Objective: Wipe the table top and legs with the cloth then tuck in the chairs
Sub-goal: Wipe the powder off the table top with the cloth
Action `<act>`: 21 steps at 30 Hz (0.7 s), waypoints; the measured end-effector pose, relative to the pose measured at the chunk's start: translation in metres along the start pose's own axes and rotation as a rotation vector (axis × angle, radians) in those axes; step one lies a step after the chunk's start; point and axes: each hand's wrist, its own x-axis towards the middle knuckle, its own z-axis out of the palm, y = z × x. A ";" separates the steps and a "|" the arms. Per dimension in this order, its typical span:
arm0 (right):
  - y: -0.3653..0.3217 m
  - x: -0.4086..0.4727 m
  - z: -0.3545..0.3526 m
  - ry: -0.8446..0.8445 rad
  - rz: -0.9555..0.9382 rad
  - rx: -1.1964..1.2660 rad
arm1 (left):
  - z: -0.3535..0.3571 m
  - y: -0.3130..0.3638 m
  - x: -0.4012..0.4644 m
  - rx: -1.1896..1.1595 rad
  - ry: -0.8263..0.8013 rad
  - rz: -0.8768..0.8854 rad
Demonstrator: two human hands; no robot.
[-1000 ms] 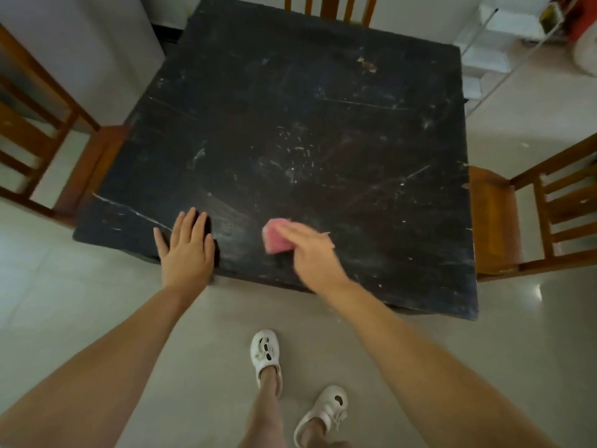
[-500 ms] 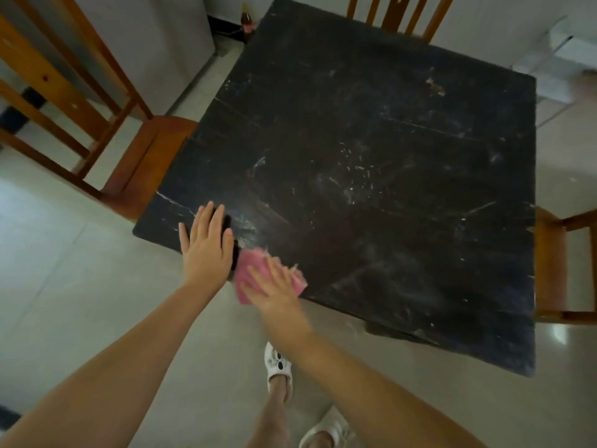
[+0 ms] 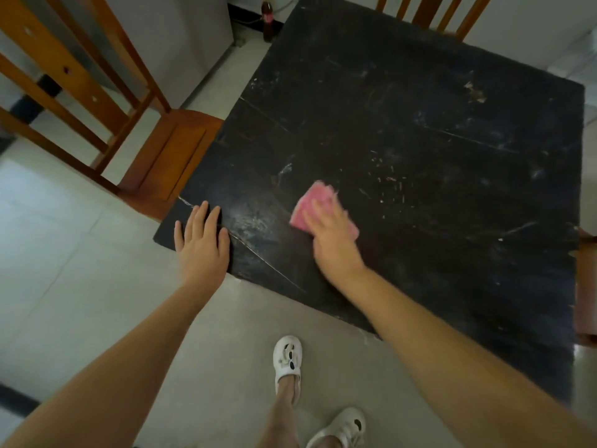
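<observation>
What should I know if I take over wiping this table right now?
Left hand: flat on the table top near its corner, holding nothing.
Right hand: fingers pressing the pink cloth onto the top, near the front edge.
Done: some of the top, cannot tell how much; pale marks remain.
Left: rest of the top, the legs, then tuck in the left chair and the others.

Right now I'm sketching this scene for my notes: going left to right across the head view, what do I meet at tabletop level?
Wooden chair → left hand → pink cloth under the right hand → bare table top.
</observation>
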 end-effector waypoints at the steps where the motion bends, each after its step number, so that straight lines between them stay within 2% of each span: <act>1: -0.029 -0.019 0.015 -0.058 -0.107 0.033 | -0.002 0.001 0.001 -0.054 0.005 -0.007; 4: -0.080 -0.054 0.034 -0.345 -0.346 0.168 | -0.011 -0.002 0.000 -0.217 0.048 -0.001; 5: -0.081 -0.051 0.029 -0.352 -0.366 0.253 | -0.014 -0.004 0.000 -0.231 0.065 -0.002; 6: -0.075 -0.040 0.017 -0.291 -0.341 0.307 | -0.016 -0.006 0.000 -0.229 0.075 -0.011; 9: -0.014 0.021 -0.027 0.087 -0.029 0.289 | -0.018 -0.010 0.001 -0.227 0.076 -0.071; 10: 0.012 0.044 -0.042 0.132 0.087 0.212 | -0.018 -0.009 0.001 -0.245 0.081 -0.094; 12: 0.045 0.076 -0.050 0.026 0.322 0.059 | -0.017 -0.011 0.000 -0.325 0.104 -0.145; 13: 0.040 0.081 -0.040 0.003 0.333 -0.015 | -0.017 -0.013 0.000 -0.382 0.116 -0.177; 15: -0.003 0.066 -0.003 -0.052 0.108 -0.073 | -0.017 -0.017 0.002 -0.472 0.134 -0.222; 18: -0.093 0.017 0.042 -0.193 -0.328 0.087 | -0.022 -0.024 0.004 -0.533 0.174 -0.229; 21: -0.138 -0.004 0.043 -0.407 -0.426 0.393 | -0.029 -0.029 0.009 -0.565 0.215 -0.207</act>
